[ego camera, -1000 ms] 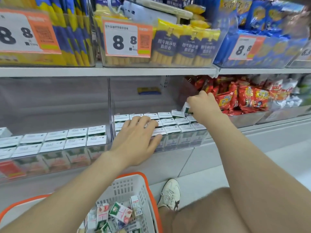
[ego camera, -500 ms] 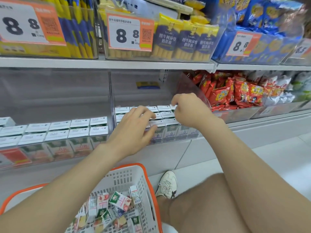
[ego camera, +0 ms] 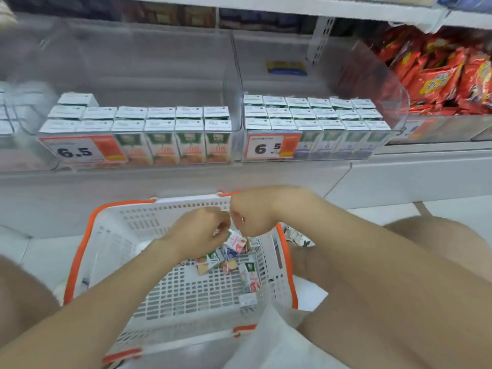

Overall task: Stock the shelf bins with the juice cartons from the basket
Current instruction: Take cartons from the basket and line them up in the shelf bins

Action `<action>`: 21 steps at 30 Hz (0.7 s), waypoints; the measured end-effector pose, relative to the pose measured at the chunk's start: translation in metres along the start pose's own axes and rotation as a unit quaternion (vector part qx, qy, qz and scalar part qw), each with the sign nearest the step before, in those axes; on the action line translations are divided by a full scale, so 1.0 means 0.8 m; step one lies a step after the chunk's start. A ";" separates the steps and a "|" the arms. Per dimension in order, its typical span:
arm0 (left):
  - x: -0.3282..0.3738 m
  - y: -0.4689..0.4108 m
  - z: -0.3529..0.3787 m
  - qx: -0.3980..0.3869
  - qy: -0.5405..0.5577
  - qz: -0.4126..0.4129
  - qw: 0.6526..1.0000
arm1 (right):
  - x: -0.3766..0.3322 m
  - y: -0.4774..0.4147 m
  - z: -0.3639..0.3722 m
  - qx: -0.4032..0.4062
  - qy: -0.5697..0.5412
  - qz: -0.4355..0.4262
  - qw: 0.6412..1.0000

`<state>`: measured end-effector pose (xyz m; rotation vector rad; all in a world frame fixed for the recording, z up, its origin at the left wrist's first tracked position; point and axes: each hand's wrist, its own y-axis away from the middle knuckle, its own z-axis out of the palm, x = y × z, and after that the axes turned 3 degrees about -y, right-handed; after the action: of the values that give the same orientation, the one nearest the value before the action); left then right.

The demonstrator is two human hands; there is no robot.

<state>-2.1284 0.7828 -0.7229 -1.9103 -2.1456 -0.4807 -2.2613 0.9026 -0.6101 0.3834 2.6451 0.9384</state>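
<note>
A grey shelf [ego camera: 239, 179] fills the upper half, from 9 o'clock to 3 o'clock. Under it, at 6 o'clock, a white basket [ego camera: 114, 235] with an orange rim stands on the floor between the person's bare knees.

On the shelf, two clear bins stand side by side. The left bin [ego camera: 165, 75], at 11 o'clock, holds upright juice cartons with orange fronts [ego camera: 162, 126] in close rows, mostly in its front part. The right bin [ego camera: 372, 81], at 1 o'clock, holds cartons with purple fronts [ego camera: 306, 113] in three full rows at the front. At 2 o'clock, just beside the right bin, lie red snack bags [ego camera: 436, 78].

Both forearms reach in from the lower edge to the far side of the basket. The left hand [ego camera: 199, 233] is low inside the basket, its fingers curled over the loose cartons; I cannot tell whether it grips one. The right hand [ego camera: 253, 217] is just beside it, at the far rim, with its fingers curled into the palm and the back of the hand to the camera; what is inside is hidden.

Each bin carries an orange and white price tag reading 6.5, one [ego camera: 80, 150] on the left bin and one [ego camera: 271, 147] on the right.

The loose cartons [ego camera: 229, 259] lie mixed and tilted in the right part of the basket, below the hands. A white shoe [ego camera: 296, 237] shows at 4 o'clock, just beside the rim.
</note>
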 end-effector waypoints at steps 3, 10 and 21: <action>-0.020 0.008 0.045 -0.033 0.003 -0.038 0.999 | -0.004 -0.041 0.036 -0.018 0.044 0.002 0.999; -0.055 0.014 0.131 -0.163 -0.018 -0.101 0.981 | 0.016 -0.101 0.142 -0.101 0.042 0.042 0.993; -0.068 0.010 0.214 -0.215 -0.138 -0.086 0.963 | 0.001 -0.134 0.280 -0.268 0.015 -0.009 0.963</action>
<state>-2.1058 0.8002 -0.9005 -2.1213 -2.5727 -0.8177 -2.1945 0.9486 -0.8447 0.2110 2.2819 1.5960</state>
